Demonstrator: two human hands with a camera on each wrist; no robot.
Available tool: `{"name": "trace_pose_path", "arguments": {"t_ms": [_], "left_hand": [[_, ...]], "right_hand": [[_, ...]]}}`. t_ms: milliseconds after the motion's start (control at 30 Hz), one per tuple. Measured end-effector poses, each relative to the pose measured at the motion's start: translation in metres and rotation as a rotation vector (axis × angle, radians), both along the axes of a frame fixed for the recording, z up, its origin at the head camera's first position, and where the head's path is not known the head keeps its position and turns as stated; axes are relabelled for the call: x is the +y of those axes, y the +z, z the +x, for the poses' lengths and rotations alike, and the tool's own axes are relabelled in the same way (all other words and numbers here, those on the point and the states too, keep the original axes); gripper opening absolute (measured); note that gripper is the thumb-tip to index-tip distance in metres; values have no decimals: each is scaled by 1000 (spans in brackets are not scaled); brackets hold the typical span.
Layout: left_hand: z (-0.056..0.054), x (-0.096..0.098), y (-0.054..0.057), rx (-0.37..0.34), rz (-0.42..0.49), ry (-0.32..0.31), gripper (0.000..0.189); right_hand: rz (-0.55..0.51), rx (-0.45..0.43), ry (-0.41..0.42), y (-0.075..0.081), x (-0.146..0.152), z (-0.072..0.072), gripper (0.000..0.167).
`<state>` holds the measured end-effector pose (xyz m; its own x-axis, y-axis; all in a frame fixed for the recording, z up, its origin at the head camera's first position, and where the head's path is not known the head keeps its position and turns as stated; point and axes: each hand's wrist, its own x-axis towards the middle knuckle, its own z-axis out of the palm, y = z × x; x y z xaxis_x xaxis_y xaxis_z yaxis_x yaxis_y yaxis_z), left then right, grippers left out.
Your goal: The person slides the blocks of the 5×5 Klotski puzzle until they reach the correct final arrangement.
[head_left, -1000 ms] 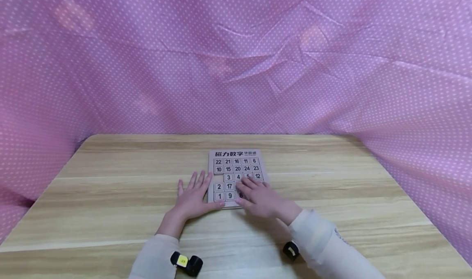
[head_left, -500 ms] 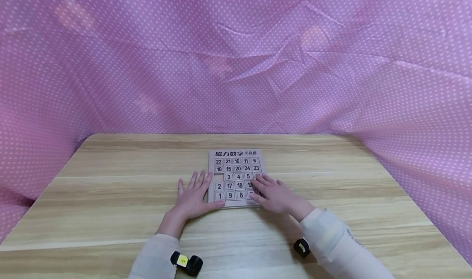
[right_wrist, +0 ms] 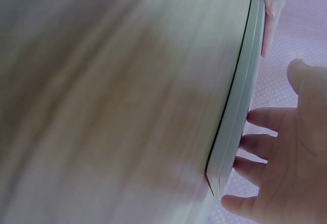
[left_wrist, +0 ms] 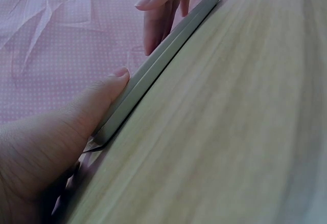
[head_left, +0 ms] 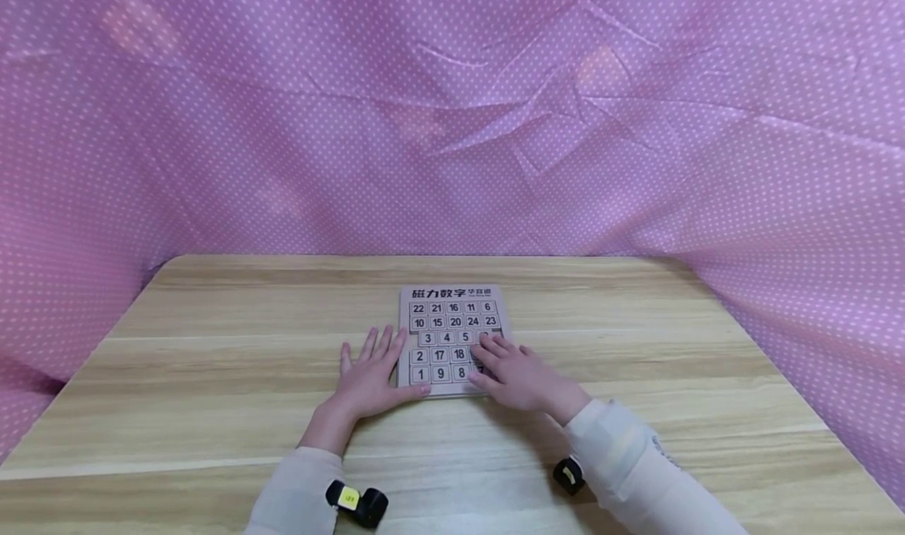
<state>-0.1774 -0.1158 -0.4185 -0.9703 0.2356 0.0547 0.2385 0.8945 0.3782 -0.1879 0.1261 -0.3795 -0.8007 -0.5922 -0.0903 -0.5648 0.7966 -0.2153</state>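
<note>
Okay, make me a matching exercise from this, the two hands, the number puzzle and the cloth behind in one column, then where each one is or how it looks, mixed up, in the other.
Column one
1. Left hand
2. Right hand
3. Number puzzle
4. Cloth

Column two
A. Lying flat on the wooden table
B. Over the number puzzle's right side
C. Pinkish purple with pale dots
D. At the number puzzle's left side, fingers spread

Pairs: 1-D, 2-B, 3-A, 4-C
</note>
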Motion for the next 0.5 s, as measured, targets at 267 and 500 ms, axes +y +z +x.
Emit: {"name": "trace_pose_path", "arguments": {"t_ms": [267,500], "left_hand": [[0,-1,1,-2,-3,1,102],[-1,-1,2,-5,-3,-2,102]], "right_hand": [[5,-2,23,0,-6,-1,57],[3,-19,23,0,-9,-1,58]]}}
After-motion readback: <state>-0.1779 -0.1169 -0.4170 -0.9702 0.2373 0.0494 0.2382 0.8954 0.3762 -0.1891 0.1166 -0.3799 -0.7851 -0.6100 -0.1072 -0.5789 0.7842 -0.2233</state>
